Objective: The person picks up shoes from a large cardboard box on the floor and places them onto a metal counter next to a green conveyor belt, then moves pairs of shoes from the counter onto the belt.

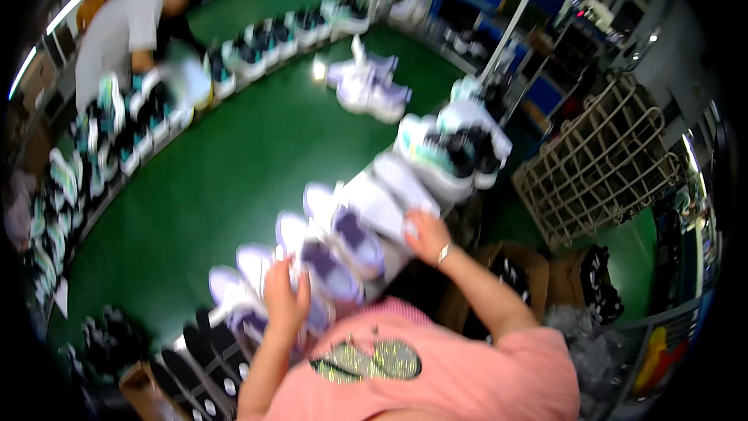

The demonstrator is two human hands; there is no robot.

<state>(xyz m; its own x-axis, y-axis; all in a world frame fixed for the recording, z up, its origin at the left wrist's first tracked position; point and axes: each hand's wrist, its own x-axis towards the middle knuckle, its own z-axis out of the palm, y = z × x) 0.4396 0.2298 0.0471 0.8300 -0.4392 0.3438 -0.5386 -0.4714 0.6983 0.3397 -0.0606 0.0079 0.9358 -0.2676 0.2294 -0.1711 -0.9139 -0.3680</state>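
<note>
White and lavender sneakers (354,238) stand in a row on the narrow bench in front of me. My left hand (287,296) is over the nearer sneakers, thumb and fingers apart, with nothing visible between them. Farther along lie smooth white sole-shaped pieces (372,201); blur hides whether they are loose soles or upturned shoes. At the near end of one of them, my right hand (427,235) has its fingers closed on the edge. White, teal and black sneakers (438,157) stand just beyond these pieces.
Black insoles (187,374) lie at lower left. Another bench (128,175) of shoes curves round the far side, where a person (125,39) in a light shirt leans over. More lavender sneakers (370,86) sit in the middle. A wire basket (600,160) and cardboard boxes (549,281) are on the right.
</note>
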